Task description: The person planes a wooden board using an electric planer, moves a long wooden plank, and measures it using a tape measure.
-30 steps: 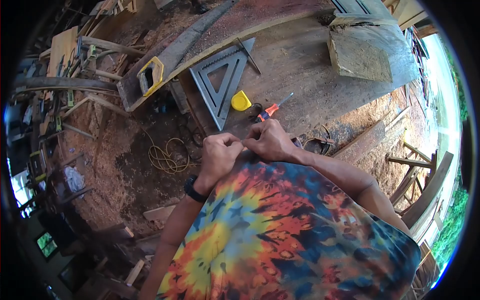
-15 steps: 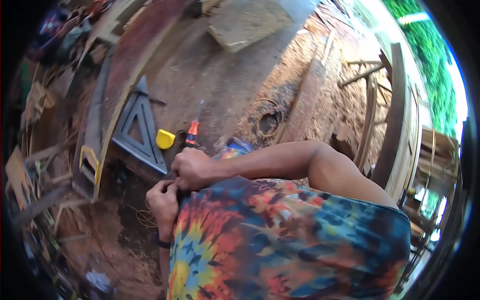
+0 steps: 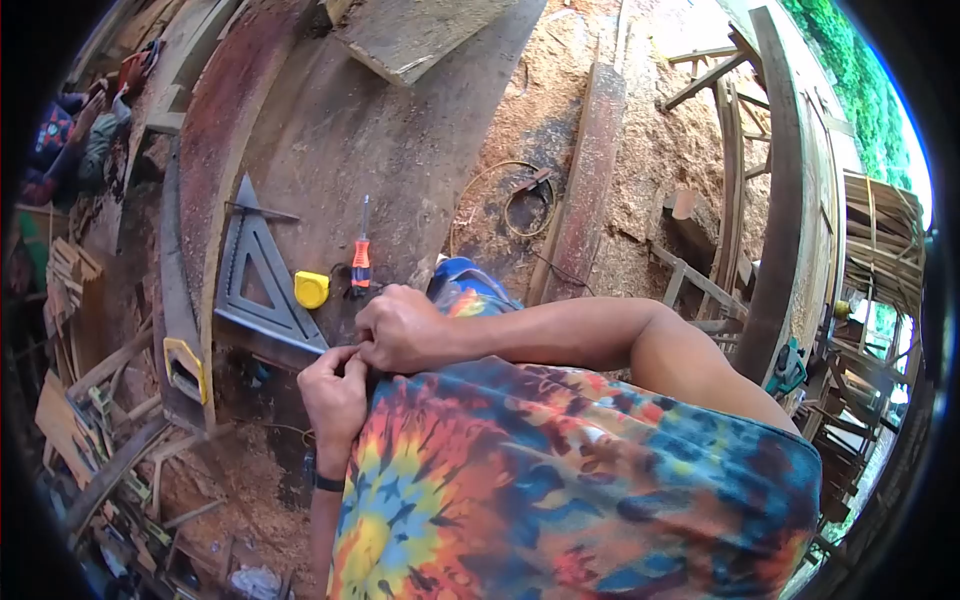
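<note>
My left hand [image 3: 335,395] and my right hand [image 3: 402,330] meet just in front of my tie-dye shirt [image 3: 560,470], fingers pinched together. Whatever lies between the fingertips is too small or hidden to make out. Beyond them on the wooden bench [image 3: 350,140] is a yellow tape measure [image 3: 311,290]. A screwdriver [image 3: 361,255] with an orange handle lies right of it, its shaft pointing away from me. To the left rests a grey speed square [image 3: 262,275], with a thin dark pointed piece [image 3: 262,212] across its far tip.
A handsaw [image 3: 186,371] with a yellow-edged handle lies at the left. A wood block [image 3: 415,35] sits on the far bench. Beyond the right edge are a looped cable [image 3: 530,200], a long plank [image 3: 590,180] and sawdust. Another person [image 3: 75,135] is at the far left.
The view has swung to the right, so bench, tools and hands appear further left. More of the right-hand side shows, and another person has come into view. My hands remain together.
</note>
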`<state>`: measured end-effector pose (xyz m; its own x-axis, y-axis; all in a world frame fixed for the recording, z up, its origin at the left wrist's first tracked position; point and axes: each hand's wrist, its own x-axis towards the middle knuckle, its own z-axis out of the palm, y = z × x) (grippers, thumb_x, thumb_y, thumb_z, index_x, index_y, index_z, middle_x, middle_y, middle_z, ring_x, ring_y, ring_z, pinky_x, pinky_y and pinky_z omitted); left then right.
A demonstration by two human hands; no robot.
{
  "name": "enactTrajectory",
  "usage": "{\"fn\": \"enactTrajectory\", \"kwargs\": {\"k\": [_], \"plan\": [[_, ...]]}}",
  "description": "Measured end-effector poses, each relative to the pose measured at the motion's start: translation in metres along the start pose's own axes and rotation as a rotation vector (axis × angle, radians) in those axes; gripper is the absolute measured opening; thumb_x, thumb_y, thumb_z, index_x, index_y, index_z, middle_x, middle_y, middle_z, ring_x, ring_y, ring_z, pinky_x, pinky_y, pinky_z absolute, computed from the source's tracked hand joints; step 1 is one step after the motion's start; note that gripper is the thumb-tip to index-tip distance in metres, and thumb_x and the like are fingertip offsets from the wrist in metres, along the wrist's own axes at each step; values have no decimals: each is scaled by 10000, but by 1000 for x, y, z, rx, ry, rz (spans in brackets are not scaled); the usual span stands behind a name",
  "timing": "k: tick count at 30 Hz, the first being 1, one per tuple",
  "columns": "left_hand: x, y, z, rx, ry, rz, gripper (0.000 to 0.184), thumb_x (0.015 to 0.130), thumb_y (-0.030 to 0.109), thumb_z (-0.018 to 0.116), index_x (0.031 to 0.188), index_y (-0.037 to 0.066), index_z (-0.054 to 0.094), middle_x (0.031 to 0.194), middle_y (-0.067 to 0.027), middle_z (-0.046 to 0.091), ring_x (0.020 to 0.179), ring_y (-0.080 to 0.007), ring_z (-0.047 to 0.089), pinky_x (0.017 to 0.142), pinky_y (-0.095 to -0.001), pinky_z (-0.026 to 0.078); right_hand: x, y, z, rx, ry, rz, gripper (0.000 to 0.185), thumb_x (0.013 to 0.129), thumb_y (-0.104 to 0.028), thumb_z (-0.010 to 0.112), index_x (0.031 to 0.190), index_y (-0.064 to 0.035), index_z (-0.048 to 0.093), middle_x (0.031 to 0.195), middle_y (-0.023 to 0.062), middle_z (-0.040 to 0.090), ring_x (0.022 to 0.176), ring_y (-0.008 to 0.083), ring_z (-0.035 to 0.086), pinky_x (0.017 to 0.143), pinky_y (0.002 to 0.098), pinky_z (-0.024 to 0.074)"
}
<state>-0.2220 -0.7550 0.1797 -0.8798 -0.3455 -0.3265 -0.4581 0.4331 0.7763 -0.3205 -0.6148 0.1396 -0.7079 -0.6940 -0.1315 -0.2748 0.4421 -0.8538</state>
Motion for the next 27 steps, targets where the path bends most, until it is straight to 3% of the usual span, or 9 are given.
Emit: {"fn": "enactTrajectory", "kwargs": {"k": [3, 8, 11, 13, 14, 15, 16, 18, 27], "plan": [[-1, 2, 3, 7, -26, -9, 185, 879, 93, 704, 951, -72, 745, 770, -203, 734, 697, -192, 717, 651, -349, 538, -5, -1, -7, -6, -6, 1, 130, 692, -178, 736, 682, -50, 712, 686, 185, 682, 684, 392, 695, 626, 480, 556], [-2, 8, 3, 62, -42, 148, 149, 838, 31, 635, 915, -48, 735, 846, -243, 719, 798, -409, 722, 704, -436, 565, -5, 1, -10, -90, 1, -37, 130, 713, -182, 725, 673, -60, 704, 653, 208, 660, 646, 413, 682, 597, 491, 552], [-6, 3, 4, 98, -19, 235, 204, 845, 39, 615, 1001, -39, 721, 931, -262, 715, 858, -420, 711, 747, -448, 567, -1, 3, -9, -94, 21, -38, 163, 739, -198, 727, 699, -41, 710, 680, 210, 676, 662, 405, 692, 617, 476, 561], [-9, 5, 2, -28, -15, 166, 247, 888, 54, 605, 1083, -49, 717, 941, -234, 735, 858, -327, 747, 743, -408, 573, 5, 3, -13, 4, 6, -73, 188, 780, -202, 740, 761, -16, 729, 724, 218, 695, 673, 380, 709, 633, 444, 570], [-12, 10, -1, -144, -8, 88, 258, 902, 61, 601, 1102, -56, 714, 936, -221, 743, 852, -294, 752, 739, -397, 575, 6, 1, -18, 94, -44, 16, 231, 855, -223, 754, 860, 8, 748, 773, 184, 739, 684, 272, 733, 658, 379, 571], [-14, 12, -5, -264, -1, 13, 269, 916, 67, 596, 1122, -63, 711, 930, -208, 751, 846, -261, 757, 736, -385, 577, 7, 1, -18, 179, -70, 71, 226, 866, -216, 746, 869, 11, 750, 751, 169, 729, 670, 241, 713, 641, 377, 555], [-12, -5, -4, -343, 13, -34, 307, 992, 92, 586, 1202, -116, 670, 933, -121, 755, 815, -161, 717, 729, -303, 585, 9, 1, -19, 261, -95, 130, 222, 877, -208, 738, 877, 14, 751, 729, 155, 718, 657, 210, 693, 625, 375, 539], [-13, -7, -10, -539, 35, -144, 302, 1003, 92, 567, 1215, -93, 675, 953, -122, 752, 812, -153, 714, 719, -285, 581, 12, -1, -22, 303, -173, 238, 282, 913, -248, 740, 938, 33, 758, 742, 108, 713, 701, 121, 637, 630, 350, 513], [-2, -21, -5, -1087, -50, -372, 271, 1048, 211, 598, 1200, 6, 691, 1008, -80, 749, 806, -151, 715, 674, -269, 566, 21, -21, -28, 287, -259, 204, 311, 925, -248, 742, 931, 63, 738, 774, 110, 722, 731, 110, 633, 653, 349, 520]]}}
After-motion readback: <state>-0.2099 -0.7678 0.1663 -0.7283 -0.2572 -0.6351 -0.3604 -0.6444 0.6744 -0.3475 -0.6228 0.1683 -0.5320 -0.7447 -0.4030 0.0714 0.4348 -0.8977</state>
